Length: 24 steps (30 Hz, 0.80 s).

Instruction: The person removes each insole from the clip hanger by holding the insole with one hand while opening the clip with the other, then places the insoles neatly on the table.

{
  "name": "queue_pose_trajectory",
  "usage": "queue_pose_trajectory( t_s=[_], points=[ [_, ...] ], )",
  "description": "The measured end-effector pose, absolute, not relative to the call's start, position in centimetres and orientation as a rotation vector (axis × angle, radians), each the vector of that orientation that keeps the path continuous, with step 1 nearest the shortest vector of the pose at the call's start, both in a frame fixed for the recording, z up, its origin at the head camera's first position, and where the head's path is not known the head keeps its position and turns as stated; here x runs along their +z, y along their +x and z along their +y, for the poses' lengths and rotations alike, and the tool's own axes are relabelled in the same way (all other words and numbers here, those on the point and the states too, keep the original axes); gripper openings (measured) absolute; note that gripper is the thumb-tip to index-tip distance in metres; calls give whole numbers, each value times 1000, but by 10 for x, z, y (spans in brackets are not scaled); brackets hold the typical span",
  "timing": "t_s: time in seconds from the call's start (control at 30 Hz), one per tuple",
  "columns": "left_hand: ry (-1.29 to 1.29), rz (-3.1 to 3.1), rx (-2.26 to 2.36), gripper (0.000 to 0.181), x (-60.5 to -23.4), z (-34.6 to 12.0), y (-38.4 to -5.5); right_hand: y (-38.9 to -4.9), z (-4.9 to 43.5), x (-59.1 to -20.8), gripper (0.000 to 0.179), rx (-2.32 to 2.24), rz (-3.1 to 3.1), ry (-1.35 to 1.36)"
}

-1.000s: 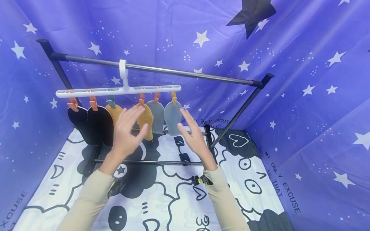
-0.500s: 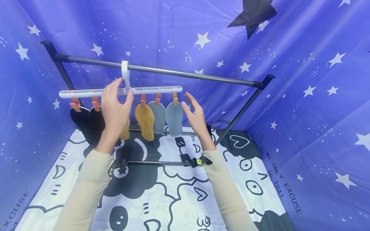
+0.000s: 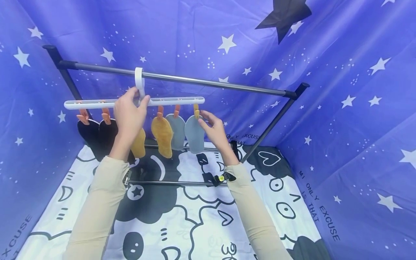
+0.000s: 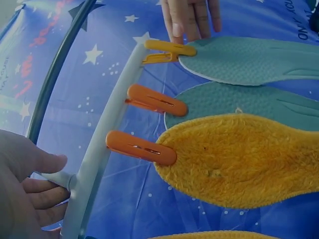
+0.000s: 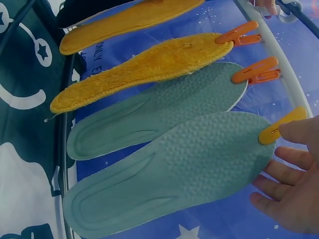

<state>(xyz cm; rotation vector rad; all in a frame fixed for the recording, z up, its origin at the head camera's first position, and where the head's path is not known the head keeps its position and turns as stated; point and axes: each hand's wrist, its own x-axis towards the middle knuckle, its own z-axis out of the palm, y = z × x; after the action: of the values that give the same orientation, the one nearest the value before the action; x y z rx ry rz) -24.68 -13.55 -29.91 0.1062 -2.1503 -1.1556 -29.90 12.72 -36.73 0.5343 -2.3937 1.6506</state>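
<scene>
A white hanger (image 3: pixel 175 101) hangs by its hook (image 3: pixel 138 74) from a dark metal rail. My left hand (image 3: pixel 128 115) grips the hanger's stem between thumb and fingers. Below the bar, clips hold insoles: two black (image 3: pixel 89 135), two yellow (image 3: pixel 162 135) and two grey-green (image 3: pixel 195 135). My right hand (image 3: pixel 214 130) is at the rightmost insole, its thumb against the yellow clip (image 5: pixel 281 127) and the other fingers stretched beside the insole's edge. Orange clips (image 4: pixel 142 148) hold the neighbouring insoles. In the head view my left hand partly hides one yellow insole.
The rail (image 3: pixel 211 83) belongs to a dark rack with side posts (image 3: pixel 269 124) and a low crossbar (image 3: pixel 175 183). A black-and-white patterned cloth (image 3: pixel 182 224) lies beneath. Purple star-printed fabric (image 3: pixel 341 65) surrounds the rack.
My left hand has risen from among the insoles to the hanger's stem and taken hold of it. My right hand has moved up and left to the yellow clip.
</scene>
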Motion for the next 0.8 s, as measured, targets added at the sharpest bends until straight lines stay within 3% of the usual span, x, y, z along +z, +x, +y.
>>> queue_pose_trajectory(
  t_s=[0.8],
  points=[
    [30,-2139,-1117,23,-298,-115,-254,-287,149,-359,31,1628,-2332,394]
  ],
)
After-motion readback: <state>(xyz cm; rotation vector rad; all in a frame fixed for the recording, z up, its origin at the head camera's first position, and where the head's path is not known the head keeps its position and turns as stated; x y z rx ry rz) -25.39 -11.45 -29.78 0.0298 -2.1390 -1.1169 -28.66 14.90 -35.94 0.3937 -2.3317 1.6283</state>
